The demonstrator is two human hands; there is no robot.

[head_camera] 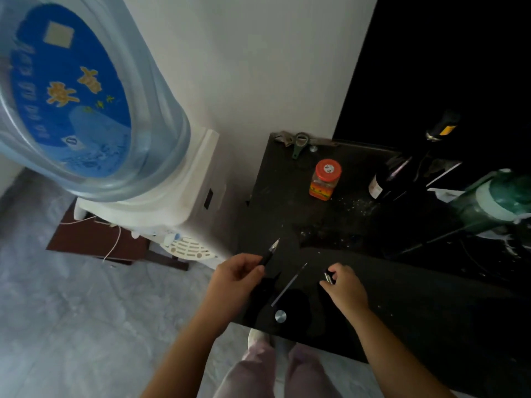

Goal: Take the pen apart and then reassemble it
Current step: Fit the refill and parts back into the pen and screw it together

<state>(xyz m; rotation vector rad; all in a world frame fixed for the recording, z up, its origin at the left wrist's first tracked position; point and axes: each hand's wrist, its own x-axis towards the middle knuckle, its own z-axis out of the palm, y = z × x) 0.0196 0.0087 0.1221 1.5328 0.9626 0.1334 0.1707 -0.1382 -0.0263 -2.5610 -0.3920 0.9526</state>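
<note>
Refill (288, 284) lies between; left hand (238, 278) pinches pen barrel (270, 254), right hand (343, 285) pinches small tip piece (328, 278); person should hold barrel steady.

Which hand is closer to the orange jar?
Right. The right hand sits below the orange jar, slightly to its right; the left hand is farther, off to the lower left.

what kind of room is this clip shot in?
Probably a home kitchen or dining corner, not a lab. Clues: a water dispenser with a big blue bottle by the wall, and a dark wine bottle, orange-lidded jar and bottle opener on the black table.
</note>
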